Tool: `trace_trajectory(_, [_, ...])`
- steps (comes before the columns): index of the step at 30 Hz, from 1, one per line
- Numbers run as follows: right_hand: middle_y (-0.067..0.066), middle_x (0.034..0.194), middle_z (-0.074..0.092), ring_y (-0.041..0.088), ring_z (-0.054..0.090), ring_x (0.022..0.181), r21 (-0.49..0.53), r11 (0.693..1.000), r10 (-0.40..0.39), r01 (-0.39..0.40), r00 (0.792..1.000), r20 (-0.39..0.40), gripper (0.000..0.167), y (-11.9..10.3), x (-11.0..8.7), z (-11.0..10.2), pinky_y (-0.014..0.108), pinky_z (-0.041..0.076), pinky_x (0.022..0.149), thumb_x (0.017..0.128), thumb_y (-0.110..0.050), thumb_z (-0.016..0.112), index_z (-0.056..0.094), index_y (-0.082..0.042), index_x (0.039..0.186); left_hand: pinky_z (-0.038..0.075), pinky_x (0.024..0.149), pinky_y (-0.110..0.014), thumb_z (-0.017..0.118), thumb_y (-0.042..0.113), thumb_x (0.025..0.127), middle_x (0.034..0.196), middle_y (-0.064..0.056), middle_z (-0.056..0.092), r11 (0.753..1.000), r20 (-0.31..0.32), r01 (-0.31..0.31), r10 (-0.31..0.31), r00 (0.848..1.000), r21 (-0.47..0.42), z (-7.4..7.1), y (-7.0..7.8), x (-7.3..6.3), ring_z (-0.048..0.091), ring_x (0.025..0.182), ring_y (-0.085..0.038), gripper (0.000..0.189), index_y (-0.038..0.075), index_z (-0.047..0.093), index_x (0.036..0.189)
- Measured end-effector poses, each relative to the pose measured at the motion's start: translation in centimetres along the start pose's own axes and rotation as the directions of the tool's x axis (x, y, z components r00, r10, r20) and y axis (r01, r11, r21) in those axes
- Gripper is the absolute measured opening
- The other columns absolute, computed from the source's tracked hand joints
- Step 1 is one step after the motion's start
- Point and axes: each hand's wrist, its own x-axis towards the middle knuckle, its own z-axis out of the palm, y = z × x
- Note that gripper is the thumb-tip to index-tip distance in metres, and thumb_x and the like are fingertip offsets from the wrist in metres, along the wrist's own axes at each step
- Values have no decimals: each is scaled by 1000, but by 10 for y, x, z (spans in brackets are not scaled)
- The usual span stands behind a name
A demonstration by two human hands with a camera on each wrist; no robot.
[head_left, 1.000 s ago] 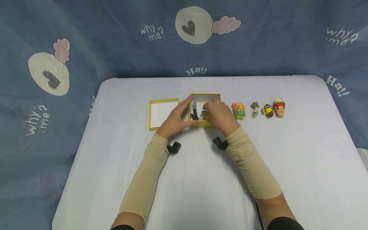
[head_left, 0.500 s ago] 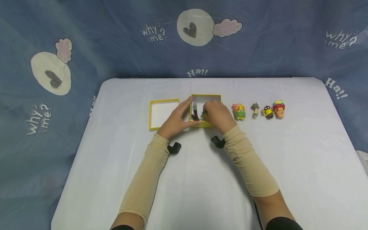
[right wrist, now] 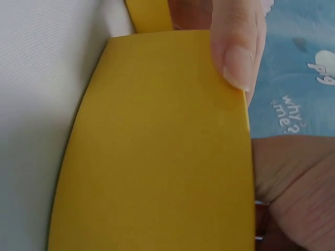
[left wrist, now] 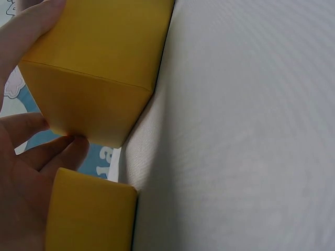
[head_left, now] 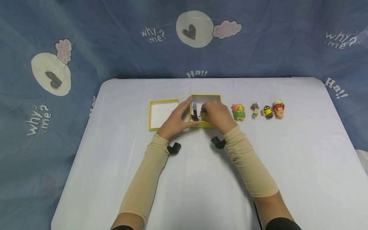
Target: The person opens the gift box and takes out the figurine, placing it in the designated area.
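In the head view a yellow-rimmed box [head_left: 206,125] stands at mid-table. My left hand [head_left: 176,118] grips its near left corner, thumb on the front wall, fingers along the side. The left wrist view has that hand's fingers [left wrist: 68,154] against the box's yellow wall [left wrist: 94,99]. Reaching down inside the box, my right hand [head_left: 218,115] pinches a small blue-and-yellow toy figure [head_left: 203,114], mostly covered by the fingers. Left of it in the box lies a dark brown-and-grey figure [head_left: 195,114]. In the right wrist view the front wall [right wrist: 157,141] hides the right fingertips.
A matching yellow-rimmed lid [head_left: 149,116] lies left of the box. To the right stand a pink-and-green toy [head_left: 239,111], a grey-haired figurine [head_left: 255,111], a yellow-and-brown figure [head_left: 267,112] and a red-and-tan figure [head_left: 278,109]. A patterned blue cloth [head_left: 258,57] hangs behind the table.
My right hand has shifted slightly left inside the box, and the blue-and-yellow figure is now nearer the brown one. The left hand keeps its place on the corner.
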Motion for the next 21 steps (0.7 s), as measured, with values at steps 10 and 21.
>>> trace_trajectory(10, [10, 108, 79, 27, 74, 94, 71, 993, -87, 95, 990, -111, 33, 11, -7, 2, 46, 63, 79, 86, -15, 83, 77, -6, 117, 21, 133, -44, 82, 51, 86, 174, 8, 17, 1000, 19, 4, -4, 1000, 7, 1, 1, 1, 19, 162, -20, 106, 30, 16, 166])
trace_trajectory(21, [13, 122, 76, 28, 75, 105, 194, 965, -138, 178, 969, -203, 38, 24, -10, -3, 44, 62, 92, 89, -14, 81, 73, -6, 125, 20, 133, -43, 82, 52, 85, 174, 6, 19, 1000, 7, 16, -17, 1000, 11, 1, 2, 1, 20, 161, -22, 107, 29, 17, 167])
